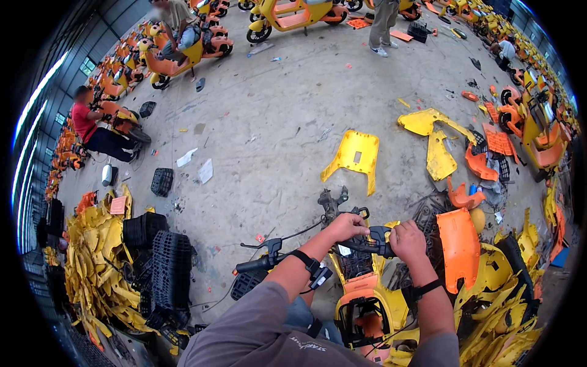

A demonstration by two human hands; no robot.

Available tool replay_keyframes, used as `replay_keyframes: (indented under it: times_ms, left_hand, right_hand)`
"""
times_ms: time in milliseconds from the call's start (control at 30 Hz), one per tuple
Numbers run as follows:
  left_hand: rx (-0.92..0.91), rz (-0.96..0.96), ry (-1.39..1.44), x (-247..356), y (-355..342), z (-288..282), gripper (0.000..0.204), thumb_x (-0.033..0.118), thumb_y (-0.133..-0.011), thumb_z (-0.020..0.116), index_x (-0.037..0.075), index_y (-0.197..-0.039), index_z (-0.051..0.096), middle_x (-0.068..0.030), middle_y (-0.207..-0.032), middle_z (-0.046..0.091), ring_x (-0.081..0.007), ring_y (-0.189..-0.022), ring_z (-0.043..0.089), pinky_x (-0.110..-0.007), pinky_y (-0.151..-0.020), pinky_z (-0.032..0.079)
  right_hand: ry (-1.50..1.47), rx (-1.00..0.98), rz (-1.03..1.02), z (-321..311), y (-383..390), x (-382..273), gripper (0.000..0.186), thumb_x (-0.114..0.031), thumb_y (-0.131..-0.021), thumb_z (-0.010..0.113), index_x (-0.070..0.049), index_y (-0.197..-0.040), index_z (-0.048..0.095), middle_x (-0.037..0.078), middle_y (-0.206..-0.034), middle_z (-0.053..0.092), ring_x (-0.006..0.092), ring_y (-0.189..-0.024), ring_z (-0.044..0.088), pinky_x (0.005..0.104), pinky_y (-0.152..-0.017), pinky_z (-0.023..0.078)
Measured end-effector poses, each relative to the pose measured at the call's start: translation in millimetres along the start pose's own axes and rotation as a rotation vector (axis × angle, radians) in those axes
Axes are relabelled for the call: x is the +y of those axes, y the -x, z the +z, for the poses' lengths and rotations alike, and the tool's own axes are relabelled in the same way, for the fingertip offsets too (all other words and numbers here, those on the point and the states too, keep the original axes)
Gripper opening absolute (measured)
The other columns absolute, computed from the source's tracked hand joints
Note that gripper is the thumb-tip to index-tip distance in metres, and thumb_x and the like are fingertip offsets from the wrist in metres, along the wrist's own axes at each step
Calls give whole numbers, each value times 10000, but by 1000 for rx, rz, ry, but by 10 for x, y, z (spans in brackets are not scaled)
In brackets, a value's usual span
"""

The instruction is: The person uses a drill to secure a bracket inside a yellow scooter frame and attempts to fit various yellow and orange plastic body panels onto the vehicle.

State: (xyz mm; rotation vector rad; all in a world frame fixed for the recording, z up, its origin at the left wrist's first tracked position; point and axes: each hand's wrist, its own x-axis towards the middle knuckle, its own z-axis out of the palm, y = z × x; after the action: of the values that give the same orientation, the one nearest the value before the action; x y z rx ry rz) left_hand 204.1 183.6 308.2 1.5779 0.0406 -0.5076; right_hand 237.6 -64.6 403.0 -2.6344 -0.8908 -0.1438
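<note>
A partly stripped scooter [391, 300] with yellow and orange panels stands before me. Its black handlebar spans from a bare left grip [252, 266], with a brake lever beside it, to a dark control housing [380, 240] on the right. Reaching across to the right half, my left hand [347, 227] is closed next to that housing; whatever its fingertips pinch is hidden. My right hand [408, 240] is curled around the bar's right end, covering it. Ahead of the bar sits a dark metal bracket [332, 205].
Yellow panels [92, 257] and black baskets [170, 269] are heaped at left. An orange panel [458, 248] leans at right above more yellow parts. A yellow panel [356, 156] lies ahead. Several people are around, one in a red shirt [84, 122], among rows of scooters [293, 15].
</note>
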Motion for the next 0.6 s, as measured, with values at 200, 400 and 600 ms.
replay_keyframes:
  times_ms: [200, 400, 600]
  left_hand:
    - [-6, 39, -124, 32, 75, -50, 253, 250, -912, 774, 9, -988, 763, -80, -851, 734, -155, -806, 650, -329, -772, 530]
    - [-76, -15, 60, 89, 144, -133, 260, 146, -977, 717, -9, -1186, 727, -45, -1003, 744, -109, -930, 653, -289, -855, 534]
    - [70, 19, -21, 132, 247, -63, 174, 141, -957, 746, -14, -1035, 727, -23, -911, 734, -84, -830, 642, -273, -752, 537]
  right_hand:
    - [31, -48, 18, -54, 2, -69, 190, -199, -870, 649, -47, -769, 702, 106, -844, 695, 298, -903, 661, 415, -755, 568]
    - [28, -49, 23, -16, -5, -38, 201, -212, -882, 644, -44, -787, 698, 108, -872, 709, 291, -919, 660, 401, -775, 568]
    - [51, -71, 29, -16, -25, -94, 214, -221, -882, 649, -48, -760, 680, 107, -834, 688, 294, -899, 654, 410, -754, 569]
